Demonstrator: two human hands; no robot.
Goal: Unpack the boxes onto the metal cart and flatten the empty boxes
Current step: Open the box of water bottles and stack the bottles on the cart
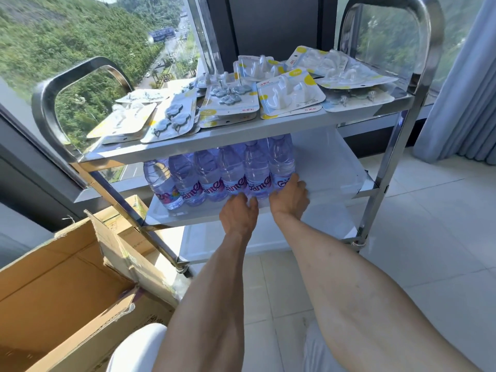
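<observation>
At far left an open cardboard box (67, 285) sits on the floor, flaps up, beside the metal cart (386, 167). On the cart's middle shelf stands a shrink-wrapped pack of water bottles (220, 173), clear with pink-and-blue labels whose lettering is only partly readable. The left hand (239, 213) presses curled fingers against the pack's lower front; the right hand (290, 197) cups the rightmost bottle's base. Carded adhesive hooks (228, 100), with yellow-dotted backing, cover the top shelf.
</observation>
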